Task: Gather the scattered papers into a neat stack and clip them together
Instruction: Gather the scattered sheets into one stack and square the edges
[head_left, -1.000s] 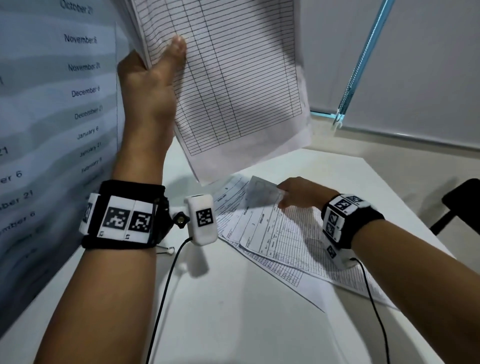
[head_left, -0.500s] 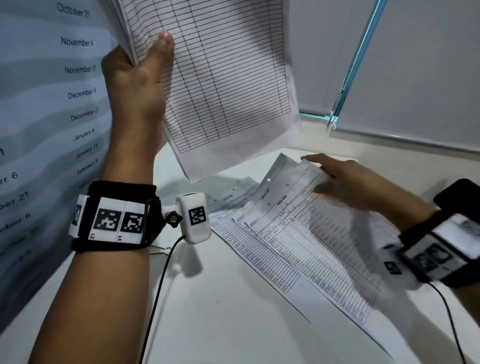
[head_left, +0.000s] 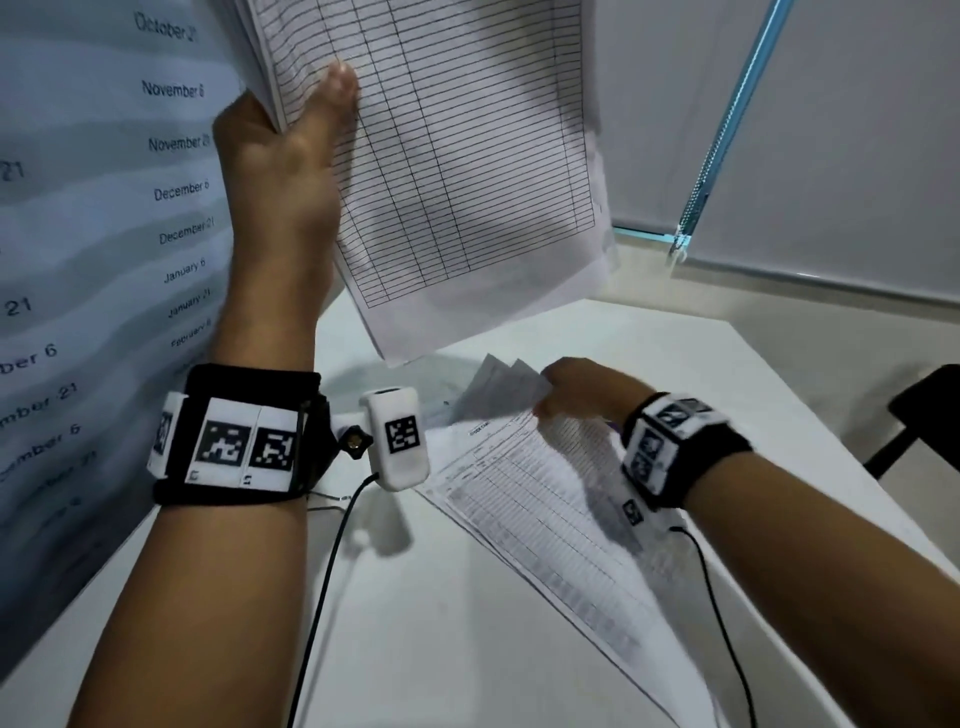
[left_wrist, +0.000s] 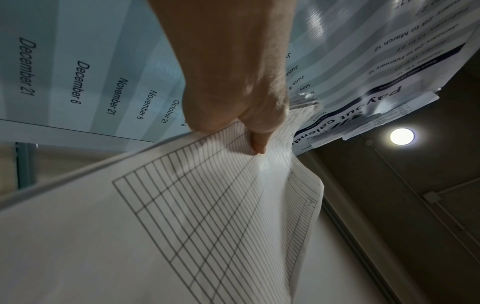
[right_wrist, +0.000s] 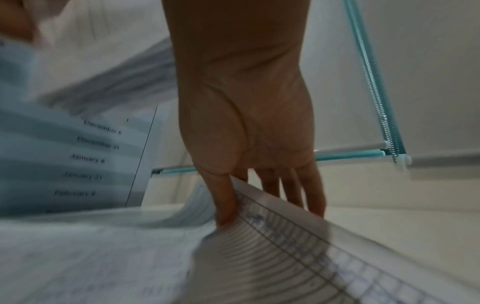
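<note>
Paperwork gathering under way. Left hand (head_left: 280, 171) raised near the wall, thumb over the front and fingers curled behind a sheaf of white sheets printed with a ruled grid (head_left: 457, 156). Sheaf hangs by one edge, lower corner above the white table (head_left: 467, 623) and clear of it. Judgement: held high to keep the collected sheets out of the way while the other hand works below.

Right hand (head_left: 582, 395) low over the table, thumb on the printed face and fingers behind the lifted edge of a white form sheet with fine printed rows (head_left: 535, 499). Right wrist view shows this pinch on the sheet's edge (right_wrist: 272, 222). Sheet's near end trails toward the table's front edge. At least one further sheet lies under it. Judgement: the sheet is being picked up to join the raised sheaf; gathering is unfinished and clipping not begun.

Hard to make out:
- Right hand and its sheet are motion-blurred; print unreadable, and the number of loose sheets on the table cannot be counted.
- Top of the raised sheaf is cut off by the frame; sheet count unknown, though the left wrist view shows several layered edges (left_wrist: 298, 185).
- Thin wire shape (head_left: 327, 501) pokes out under the left wrist strap; possibly the clip, mostly hidden, cannot confirm.
- Blue striped wall calendar listing dates (head_left: 104, 208) fills the left side; partly cropped.
</note>
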